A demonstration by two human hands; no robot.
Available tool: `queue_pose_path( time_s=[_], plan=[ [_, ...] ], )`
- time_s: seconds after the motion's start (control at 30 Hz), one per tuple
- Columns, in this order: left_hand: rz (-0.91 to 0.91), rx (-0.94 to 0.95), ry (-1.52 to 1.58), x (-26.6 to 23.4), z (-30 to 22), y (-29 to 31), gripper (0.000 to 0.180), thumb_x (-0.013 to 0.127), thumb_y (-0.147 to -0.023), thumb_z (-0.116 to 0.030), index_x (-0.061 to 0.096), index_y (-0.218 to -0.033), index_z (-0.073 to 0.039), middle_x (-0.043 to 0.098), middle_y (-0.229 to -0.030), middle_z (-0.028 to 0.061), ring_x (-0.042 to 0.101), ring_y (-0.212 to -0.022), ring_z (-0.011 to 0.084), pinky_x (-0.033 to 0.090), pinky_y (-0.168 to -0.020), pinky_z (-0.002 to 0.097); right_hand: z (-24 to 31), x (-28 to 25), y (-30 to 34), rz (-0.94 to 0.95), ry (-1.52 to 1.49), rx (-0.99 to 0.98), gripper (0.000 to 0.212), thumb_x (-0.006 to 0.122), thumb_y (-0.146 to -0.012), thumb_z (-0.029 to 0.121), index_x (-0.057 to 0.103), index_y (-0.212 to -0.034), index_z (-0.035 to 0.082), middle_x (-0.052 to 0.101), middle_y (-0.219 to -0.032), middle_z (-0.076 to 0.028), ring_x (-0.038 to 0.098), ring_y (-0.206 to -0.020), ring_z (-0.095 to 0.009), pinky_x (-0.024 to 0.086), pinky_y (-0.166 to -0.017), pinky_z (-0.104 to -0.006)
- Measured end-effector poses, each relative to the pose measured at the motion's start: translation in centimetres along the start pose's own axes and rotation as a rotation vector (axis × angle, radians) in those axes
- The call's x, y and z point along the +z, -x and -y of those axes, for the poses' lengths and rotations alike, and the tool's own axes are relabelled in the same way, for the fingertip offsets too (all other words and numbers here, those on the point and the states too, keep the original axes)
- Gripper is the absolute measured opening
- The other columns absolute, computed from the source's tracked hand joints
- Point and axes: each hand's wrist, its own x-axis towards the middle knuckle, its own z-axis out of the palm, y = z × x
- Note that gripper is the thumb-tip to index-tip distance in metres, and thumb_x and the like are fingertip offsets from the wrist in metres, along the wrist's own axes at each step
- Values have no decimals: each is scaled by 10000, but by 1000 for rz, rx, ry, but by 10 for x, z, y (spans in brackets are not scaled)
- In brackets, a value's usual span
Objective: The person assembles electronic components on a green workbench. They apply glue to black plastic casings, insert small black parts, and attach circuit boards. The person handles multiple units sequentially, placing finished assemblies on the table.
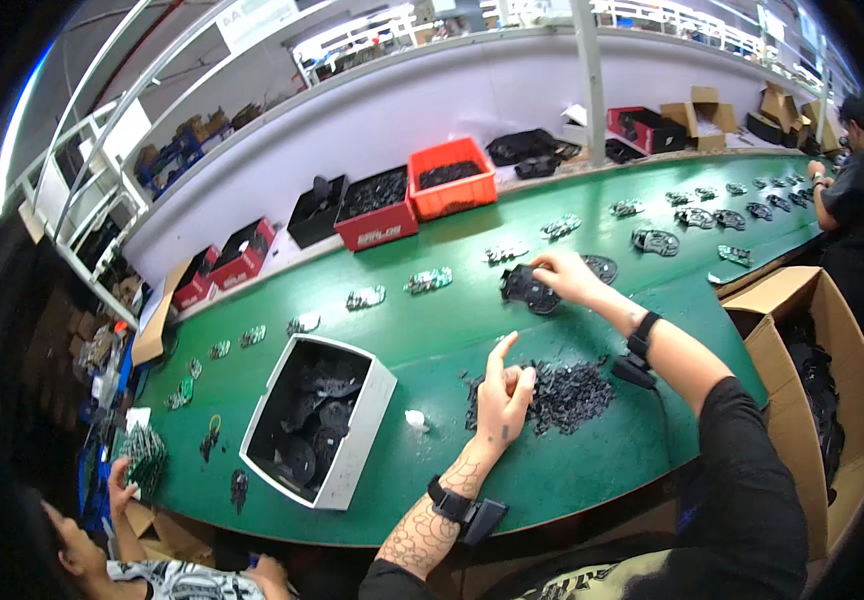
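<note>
Left hand: the left hand [504, 392] rests near the front edge of the green belt [452, 340], at the left rim of a heap of small black parts [567, 392]; thumb and bent fingers pinch together on what seems to be one tiny piece, too small to make out, while the forefinger stands free, pointing up.
Right hand: the right hand [564, 276] reaches toward the middle of the belt, fingers curled down and gripping the right edge of a round black shell [529, 289].
Black shell: lies flat on the belt, its bulk sticking out left of the fingertips, just beside a second dark disc [602, 267] behind the wrist.
Heap: between the two hands, nearer the front edge, touching the left hand.
White box: a white box [357, 440] of black parts stands left of the left hand, toward the front edge.
Far edge: an orange bin [452, 190] and a red bin [377, 225] along the belt's back edge.
Right end: a cardboard box [787, 295] off the belt's right end.
</note>
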Motion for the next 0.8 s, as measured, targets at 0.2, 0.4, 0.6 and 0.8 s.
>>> queue_pose_path(
  time_s=[0.2,0.4,0.6,0.8],
  plan=[
    [-32,34,-110,-8,-9,6,482,536,-909,-96,381,-1360,-25,490,-582,-5,458,-526,63,393,-520,231,-6,30,-24,-39,423,-163,181,625,-786,202,692,-907,86,642,-896,-174,578,-951,-341,475,-816,-461],
    [-34,119,-200,5,-14,0,442,525,-882,-92,444,-1309,-12,500,-549,-9,441,-497,62,351,-489,215,-11,7,-16,-234,394,-245,358,702,-760,379,662,-913,58,608,-912,-185,565,-936,-373,464,-831,-469],
    [37,129,-162,21,-10,7,317,493,-913,-69,526,-1221,-4,478,-563,-14,407,-491,44,303,-468,206,46,-127,107,-287,64,-332,360,669,-833,295,607,-1083,44,637,-1030,-150,544,-1065,-306,423,-922,-420],
    [63,104,-227,13,-11,11,231,481,-918,-54,602,-1110,-7,466,-562,-18,407,-486,41,288,-461,207,6,-273,297,-266,71,319,540,691,-838,311,529,-1253,6,596,-1183,-178,579,-1104,-262,451,-959,-354]
  ],
)
